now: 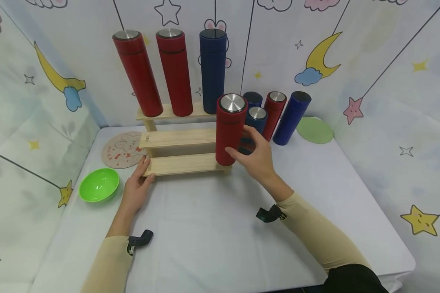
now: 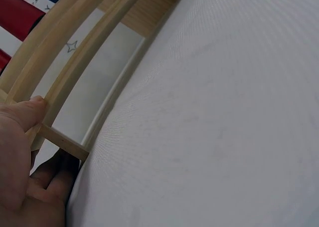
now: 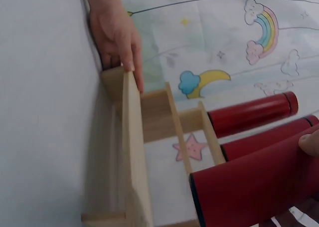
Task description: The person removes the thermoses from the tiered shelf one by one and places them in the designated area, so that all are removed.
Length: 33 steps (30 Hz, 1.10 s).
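My right hand (image 1: 259, 160) grips a red thermos flask (image 1: 228, 134) with a silver lid, thumb on its near side. The flask stands upright in the head view over the right end of a three-step wooden rack (image 1: 183, 165), its base overlapping the lowest step. In the right wrist view the same flask (image 3: 249, 182) has a dark base, close to the rack's steps. My left hand (image 1: 135, 190) holds the left end of the lowest step, thumb on the front edge in the left wrist view. On the top step stand two red flasks (image 1: 141, 77) and a blue flask (image 1: 212, 73).
Behind my right hand stand several more flasks, among them a red flask (image 1: 274, 114) and a leaning blue flask (image 1: 292, 118). A green round mat (image 1: 315, 130) lies at the back right. To the left are a bunny-print round mat (image 1: 119, 152) and a green bowl (image 1: 99, 185).
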Available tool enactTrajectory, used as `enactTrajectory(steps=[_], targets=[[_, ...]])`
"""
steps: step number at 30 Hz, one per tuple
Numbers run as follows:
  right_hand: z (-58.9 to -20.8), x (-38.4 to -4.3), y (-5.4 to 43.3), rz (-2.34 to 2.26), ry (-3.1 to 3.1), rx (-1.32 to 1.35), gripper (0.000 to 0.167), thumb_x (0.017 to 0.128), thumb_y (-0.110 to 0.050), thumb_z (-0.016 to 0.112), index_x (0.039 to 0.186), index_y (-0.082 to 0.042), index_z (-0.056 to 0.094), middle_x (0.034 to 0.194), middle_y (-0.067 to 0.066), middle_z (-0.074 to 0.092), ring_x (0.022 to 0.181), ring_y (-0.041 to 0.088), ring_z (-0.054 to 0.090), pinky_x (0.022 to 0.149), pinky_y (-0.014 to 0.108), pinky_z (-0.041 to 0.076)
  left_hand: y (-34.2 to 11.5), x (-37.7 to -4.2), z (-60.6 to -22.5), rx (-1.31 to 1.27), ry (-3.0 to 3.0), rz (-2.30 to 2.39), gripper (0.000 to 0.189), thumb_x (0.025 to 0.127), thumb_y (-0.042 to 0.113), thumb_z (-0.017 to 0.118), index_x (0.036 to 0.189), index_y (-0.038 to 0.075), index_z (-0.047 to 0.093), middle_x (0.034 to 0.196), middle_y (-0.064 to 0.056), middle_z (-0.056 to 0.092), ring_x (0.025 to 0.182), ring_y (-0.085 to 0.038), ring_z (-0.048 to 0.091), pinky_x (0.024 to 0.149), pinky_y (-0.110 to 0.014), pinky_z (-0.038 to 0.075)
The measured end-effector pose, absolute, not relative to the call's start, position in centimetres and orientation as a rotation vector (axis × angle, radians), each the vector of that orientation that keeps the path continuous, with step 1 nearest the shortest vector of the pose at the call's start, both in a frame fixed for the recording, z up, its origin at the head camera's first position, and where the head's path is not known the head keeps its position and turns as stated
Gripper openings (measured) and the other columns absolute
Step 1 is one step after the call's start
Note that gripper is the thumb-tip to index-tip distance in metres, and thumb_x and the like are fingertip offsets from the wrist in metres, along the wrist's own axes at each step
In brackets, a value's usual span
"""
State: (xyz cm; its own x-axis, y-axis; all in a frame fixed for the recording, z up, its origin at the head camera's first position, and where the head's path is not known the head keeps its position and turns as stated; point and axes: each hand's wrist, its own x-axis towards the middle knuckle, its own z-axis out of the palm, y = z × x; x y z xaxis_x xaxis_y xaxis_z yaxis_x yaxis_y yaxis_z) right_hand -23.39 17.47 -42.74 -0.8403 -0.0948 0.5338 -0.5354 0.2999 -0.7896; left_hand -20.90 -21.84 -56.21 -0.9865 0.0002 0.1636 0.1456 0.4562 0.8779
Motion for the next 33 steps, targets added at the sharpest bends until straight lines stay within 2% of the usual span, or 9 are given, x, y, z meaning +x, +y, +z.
enactTrajectory(steps=[6, 12, 17, 20, 25, 33], targets=[[-43.0, -22.3, 20.2, 1.519, -2.165, 0.487, 0.063, 0.087, -0.003, 0.091, 0.144, -0.008, 0.066, 0.130, 0.009, 0.073, 0.111, 0.023, 0.070, 0.091, 0.057, 0.065, -22.0, -20.9, -56.1, -0.132, -2.554, -1.576, 0.063, 0.113, 0.020, 0.062, 0.171, 0.018, 0.037, 0.180, -0.005, 0.019, 0.162, -0.025, 0.025, 0.118, -0.014, 0.034], [-42.3, -20.8, 22.1, 1.483, -2.179, 0.401, 0.061, 0.086, 0.007, 0.087, 0.142, 0.005, 0.063, 0.130, 0.020, 0.071, 0.111, 0.015, 0.068, 0.093, 0.060, 0.063, -22.0, -20.8, -55.9, -0.131, -2.555, -1.574, 0.062, 0.114, 0.020, 0.060, 0.171, 0.017, 0.036, 0.180, -0.006, 0.018, 0.162, -0.027, 0.025, 0.120, -0.015, 0.033], [-41.9, -20.1, 24.0, 1.414, -2.211, 0.312, 0.059, 0.088, 0.003, 0.085, 0.143, 0.002, 0.064, 0.132, 0.015, 0.071, 0.112, 0.010, 0.066, 0.096, 0.043, 0.064, -21.9, -20.9, -56.0, -0.133, -2.556, -1.579, 0.063, 0.114, 0.020, 0.061, 0.171, 0.015, 0.036, 0.180, -0.006, 0.018, 0.162, -0.027, 0.025, 0.121, -0.019, 0.034], [-42.3, -20.4, 25.3, 1.377, -2.210, 0.283, 0.059, 0.088, 0.003, 0.086, 0.143, 0.001, 0.065, 0.130, 0.015, 0.072, 0.111, 0.009, 0.066, 0.096, 0.038, 0.064, -21.9, -21.0, -56.1, -0.128, -2.562, -1.568, 0.063, 0.114, 0.022, 0.061, 0.171, 0.016, 0.036, 0.180, -0.005, 0.019, 0.161, -0.026, 0.027, 0.120, -0.018, 0.035], [-41.4, -20.4, 26.1, 1.386, -2.183, 0.257, 0.056, 0.090, 0.002, 0.085, 0.142, 0.004, 0.065, 0.129, 0.018, 0.072, 0.111, 0.008, 0.067, 0.095, 0.041, 0.064, -22.0, -21.0, -56.1, -0.129, -2.555, -1.568, 0.062, 0.114, 0.022, 0.060, 0.171, 0.017, 0.036, 0.180, -0.005, 0.018, 0.161, -0.026, 0.027, 0.120, -0.017, 0.034], [-44.2, -23.3, 27.9, 1.429, -2.185, 0.132, 0.057, 0.094, -0.006, 0.084, 0.146, 0.001, 0.063, 0.134, 0.015, 0.070, 0.119, 0.022, 0.067, 0.100, 0.052, 0.061, -21.9, -21.1, -56.2, -0.143, -2.548, -1.578, 0.063, 0.114, 0.021, 0.061, 0.171, 0.016, 0.036, 0.180, -0.006, 0.018, 0.161, -0.027, 0.027, 0.119, -0.015, 0.035]])
